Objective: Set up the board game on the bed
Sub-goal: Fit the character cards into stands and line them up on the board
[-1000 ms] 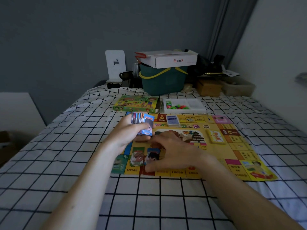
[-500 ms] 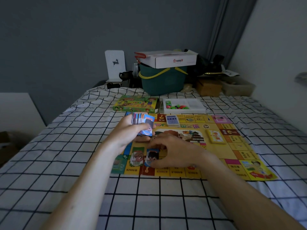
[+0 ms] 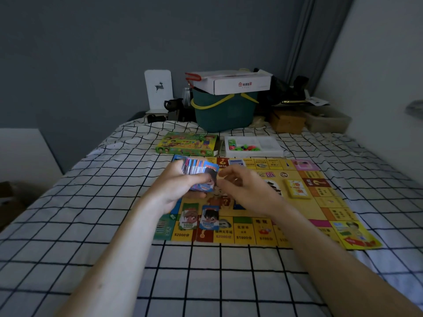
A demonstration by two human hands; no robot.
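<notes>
The yellow game board [image 3: 320,202] lies flat on the checked bed sheet [image 3: 206,271]. My left hand [image 3: 180,186] grips a thick stack of colourful cards [image 3: 201,168] above the board's left side. The curled fingers of my right hand [image 3: 247,191] meet the stack's right edge; whether they pinch a card is unclear. Two face-up character cards, one green [image 3: 188,217] and one blue [image 3: 209,218], lie side by side on the board's near left. A yellow deck [image 3: 297,188] and a small blue-and-white deck [image 3: 237,163] also sit on the board.
Behind the board lie the green game box [image 3: 187,144] and a white tray [image 3: 267,145] holding small coloured pieces. Further back stand a green bin [image 3: 224,110] topped by a white carton [image 3: 238,83], brown boxes and clutter. A wall runs along the right.
My right hand has lifted off the blue card laid on the board and moved up to the stack held in my left hand. The left hand has barely moved.
</notes>
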